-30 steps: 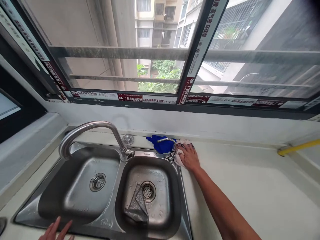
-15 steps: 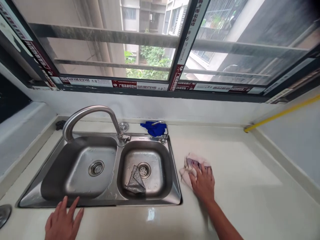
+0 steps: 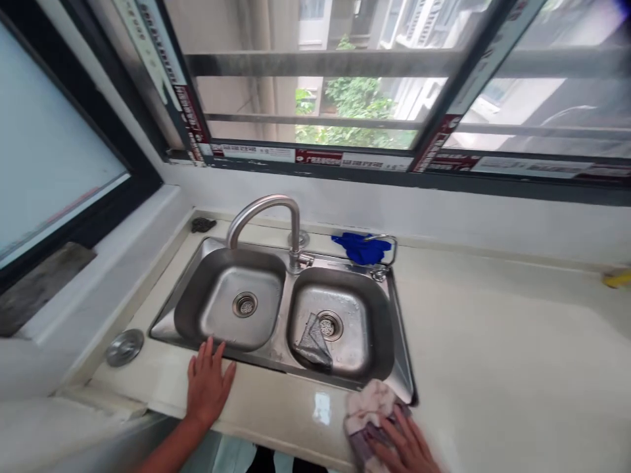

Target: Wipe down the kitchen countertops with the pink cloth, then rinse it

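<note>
My right hand (image 3: 407, 443) is pressed over a crumpled pink and purple-grey cleaning cloth (image 3: 372, 407), gripping it against the counter by the sink's front right corner. Its fingers are slightly blurred. Spread fingers show on my left hand (image 3: 210, 384), which rests at the front rim of the left basin and holds nothing. Between and beyond the hands is a steel double-basin sink (image 3: 280, 338) with a curved faucet (image 3: 263, 203). A folded grey cloth (image 3: 314, 345) lies in the right basin beside the drain.
A blue cloth (image 3: 362, 248) lies behind the sink, by a thin metal spout (image 3: 393, 246). At the back left corner sits a dark scrubber (image 3: 203, 225). A round metal lid (image 3: 125, 347) is on the left counter. The window frame (image 3: 315, 172) runs along the back wall.
My right hand has brought the pink cloth from beside the sink toward the counter's front edge. The view has swung left. My left hand still rests near the left basin's front rim.
</note>
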Motion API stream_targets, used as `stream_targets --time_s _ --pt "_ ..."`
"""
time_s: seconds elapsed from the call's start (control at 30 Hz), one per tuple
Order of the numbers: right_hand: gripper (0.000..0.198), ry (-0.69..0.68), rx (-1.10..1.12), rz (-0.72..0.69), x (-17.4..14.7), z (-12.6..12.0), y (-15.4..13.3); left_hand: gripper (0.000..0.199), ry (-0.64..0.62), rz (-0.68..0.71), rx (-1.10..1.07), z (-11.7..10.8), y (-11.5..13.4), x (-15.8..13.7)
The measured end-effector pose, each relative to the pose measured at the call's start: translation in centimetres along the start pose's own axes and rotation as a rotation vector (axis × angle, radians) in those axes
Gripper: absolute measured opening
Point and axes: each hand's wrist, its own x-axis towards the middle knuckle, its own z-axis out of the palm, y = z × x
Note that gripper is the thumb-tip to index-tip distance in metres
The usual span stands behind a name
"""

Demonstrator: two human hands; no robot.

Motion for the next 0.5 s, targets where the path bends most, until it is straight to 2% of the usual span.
stream_targets --time_s 0.03,0.1,0.2,0.3,0.4,0.5 --pt "0.062 -0.01 0.069 -0.104 3.0 -0.4 -0.9 0.054 0.012 -0.001 -0.03 0.0 -0.1 -0.1" --pt "0.068 -0.047 0.223 -0.22 9.1 -0.9 -3.5 0.052 0.044 -0.006 -0.101 0.2 -0.4 -0.4" --pt "0.077 -0.143 0.443 -0.257 17.3 -1.0 -8.6 0.048 0.117 -0.026 -0.249 0.3 -0.5 -0.9" --pt "0.072 -0.121 0.56 -0.289 23.8 -0.7 -13.6 0.046 0.196 -0.067 -0.455 0.1 -0.9 -1.0" --pt "0.064 -0.073 0.57 -0.309 27.4 -0.2 -16.7 0.045 0.215 -0.202 -0.622 -1.1 -2.8 -0.7" --pt "0.051 -0.042 0.546 -0.284 27.8 -0.1 -17.6 0.046 0.212 -0.311 -0.66 -3.0 -5.5 -0.8"
